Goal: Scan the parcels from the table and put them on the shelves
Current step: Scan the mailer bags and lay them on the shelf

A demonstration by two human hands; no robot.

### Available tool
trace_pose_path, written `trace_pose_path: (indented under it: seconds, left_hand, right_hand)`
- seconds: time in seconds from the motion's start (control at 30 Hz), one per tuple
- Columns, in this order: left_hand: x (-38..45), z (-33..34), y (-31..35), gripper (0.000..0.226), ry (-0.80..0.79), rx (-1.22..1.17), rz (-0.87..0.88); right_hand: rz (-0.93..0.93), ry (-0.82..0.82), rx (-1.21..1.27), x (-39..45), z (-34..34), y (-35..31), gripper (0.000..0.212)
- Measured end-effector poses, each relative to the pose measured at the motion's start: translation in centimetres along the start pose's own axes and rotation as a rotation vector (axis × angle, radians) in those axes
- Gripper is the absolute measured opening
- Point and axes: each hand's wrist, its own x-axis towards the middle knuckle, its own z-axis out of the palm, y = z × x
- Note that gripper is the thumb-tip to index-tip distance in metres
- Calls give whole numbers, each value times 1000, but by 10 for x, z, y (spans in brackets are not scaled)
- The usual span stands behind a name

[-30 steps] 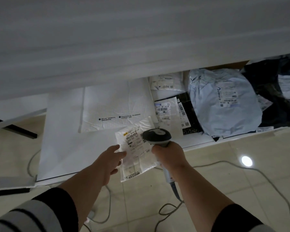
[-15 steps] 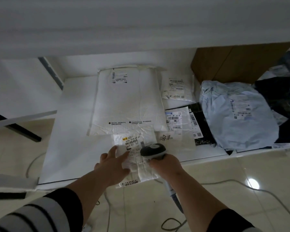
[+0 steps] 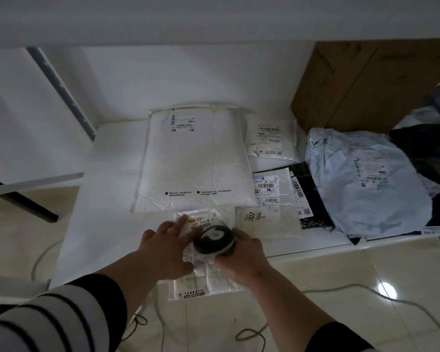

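A small white parcel (image 3: pixel 201 282) with a barcode label lies on the front edge of the low white shelf (image 3: pixel 104 204), its near end overhanging the floor. My left hand (image 3: pixel 166 246) presses on it with straight fingers. My right hand (image 3: pixel 245 261) grips a black barcode scanner (image 3: pixel 214 239), whose head sits just over the parcel's label.
Behind lies a large white mailer (image 3: pixel 196 161). To its right are two small white parcels (image 3: pixel 272 138), a "007" packet (image 3: pixel 264 221), a pale blue bag (image 3: pixel 366 181), a black bag (image 3: pixel 422 148) and a cardboard box (image 3: pixel 353 82). The scanner cable (image 3: pixel 341 288) trails on the tiled floor.
The small parcel has moved forward from the air in front of the shelf onto its front edge. My left hand went from holding it to lying flat on it.
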Motion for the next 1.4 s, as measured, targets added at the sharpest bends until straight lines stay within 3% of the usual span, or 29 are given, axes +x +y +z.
trace_pose_path:
  seconds: [0.13,0.17,0.27,0.47,0.6,0.83,0.97,1.17,1.33,1.4]
  left_hand:
    - [21,-16,1,91,7,39,1]
    - [26,-20,3,91,7,36,-1]
    - [35,-26,11,89,23,13,-14]
    - [7,-9,8,87,79,13,-2]
    - [-6,-7,6,87,19,22,23]
    - [-1,-1,15,85,-40,76,8]
    - [10,-5,12,84,-19,2,-30]
    - [5,0,20,77,129,-86,-108]
    - [-26,12,24,82,-34,-243,1]
    - [-31,12,27,85,-30,-320,-3]
  right_hand:
    - [86,18,-7,24,1,1,94]
    - [93,31,-2,30,-3,2,94]
    - [108,88,23,39,-10,7,73]
    - [155,132,77,18,3,14,76]
    - [136,151,70,4,9,10,70]
    - [179,24,337,-9,4,4,6]
    - [152,83,410,-7,-9,-1,15]
    - [191,182,475,-11,-11,-2,5]
    - [240,144,479,-42,-13,-10,19]
    - [253,138,485,-55,-13,-16,15]
